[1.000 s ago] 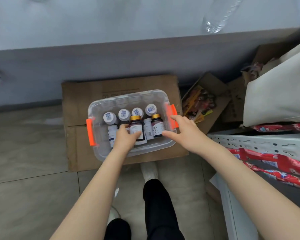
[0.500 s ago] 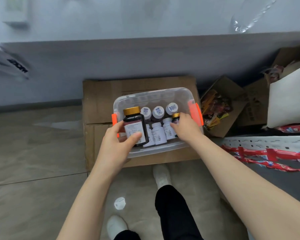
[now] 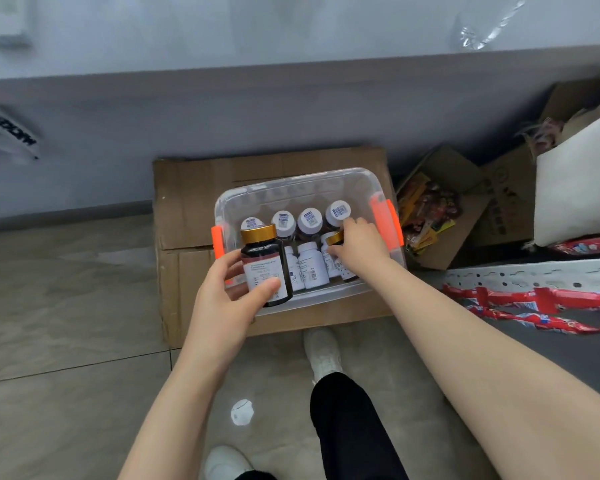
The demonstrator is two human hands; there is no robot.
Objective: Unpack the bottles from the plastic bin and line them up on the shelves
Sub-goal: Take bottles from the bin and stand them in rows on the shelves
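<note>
Bottles (image 3: pixel 310 219) mostly stood in the plastic bin (image 3: pixel 291 179), and the left grip (image 3: pixel 227 301) held a dark gold-capped bottle (image 3: pixel 264 268) over the near rim. The right grip (image 3: pixel 359 249) curled round a second gold-capped bottle (image 3: pixel 335 239) inside. Unpacking looked barely begun. Next, by my reckoning: lift both clear, swing right to the shelf (image 3: pixel 534 276), and stand them upright.

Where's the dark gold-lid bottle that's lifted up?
Left of centre in the head view: the left hand holds the dark bottle over the plastic bin's near-left corner.
</note>
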